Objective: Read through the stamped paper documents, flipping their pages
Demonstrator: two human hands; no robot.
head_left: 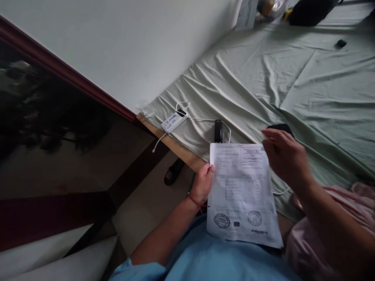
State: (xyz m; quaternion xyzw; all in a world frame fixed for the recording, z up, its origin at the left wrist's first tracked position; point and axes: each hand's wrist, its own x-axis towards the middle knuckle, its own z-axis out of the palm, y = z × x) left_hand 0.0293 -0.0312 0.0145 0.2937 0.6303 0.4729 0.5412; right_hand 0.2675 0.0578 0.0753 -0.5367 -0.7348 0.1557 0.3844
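Note:
A printed paper sheet (243,191) hangs tilted in front of my body, with lines of text, a table and two round stamps near its bottom. My left hand (202,181) grips its left edge, thumb on the front; a red thread circles that wrist. Beside the sheet's upper right corner is my right hand (288,158), its fingers loosely bent and slightly apart, with nothing visible in them. A dark flat object (281,128) lies behind the right hand, partly hidden by it. Just above the sheet's top edge sits a small black device (218,131).
A pale green bedsheet (307,86) covers the bed, with a wooden edge (183,154) at left. A white power strip (174,121) with a cable lies near that edge. Dark footwear (173,171) is on the floor. Pink cloth (310,242) lies at right. A black bag (312,11) stands far back.

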